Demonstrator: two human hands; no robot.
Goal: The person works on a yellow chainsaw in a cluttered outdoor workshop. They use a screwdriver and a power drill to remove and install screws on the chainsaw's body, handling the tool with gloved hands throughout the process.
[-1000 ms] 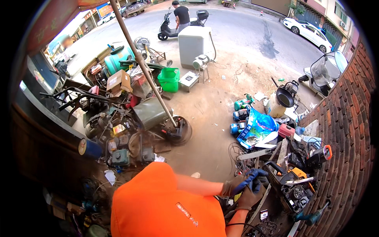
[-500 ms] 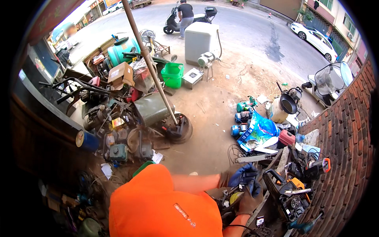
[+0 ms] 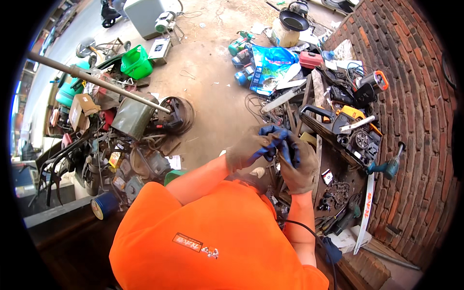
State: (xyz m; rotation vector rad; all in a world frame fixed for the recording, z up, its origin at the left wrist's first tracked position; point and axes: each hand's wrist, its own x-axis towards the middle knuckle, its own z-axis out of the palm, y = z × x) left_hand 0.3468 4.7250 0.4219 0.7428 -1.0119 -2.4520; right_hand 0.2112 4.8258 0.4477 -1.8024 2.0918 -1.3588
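Observation:
My left hand (image 3: 244, 150) and my right hand (image 3: 297, 166), both in dirty brown-and-blue work gloves, meet in front of my orange shirt with their fingers curled closely together. Whatever they hold, if anything, is hidden by the fingers. Just beyond them lie dark scrap and wooden boards. A chainsaw (image 3: 355, 133) with a yellow-and-black body sits at their right, by a loose white guide bar (image 3: 365, 222) and a coiled chain (image 3: 337, 193). A black cable (image 3: 304, 225) runs below my right wrist.
Piled machinery stands left, with a metal pole (image 3: 96, 83), green bucket (image 3: 137, 62) and blue drum (image 3: 104, 206). A blue bag (image 3: 270, 67) and pumps lie ahead right, beside a brick wall (image 3: 411, 145). Beyond stands a large grey appliance (image 3: 142, 14); a person (image 3: 118, 5) by a scooter is partly visible.
The view has tipped downward and swung, so the street slips toward the upper left. My hands now sit higher in the picture, still drawn together with fingers curled.

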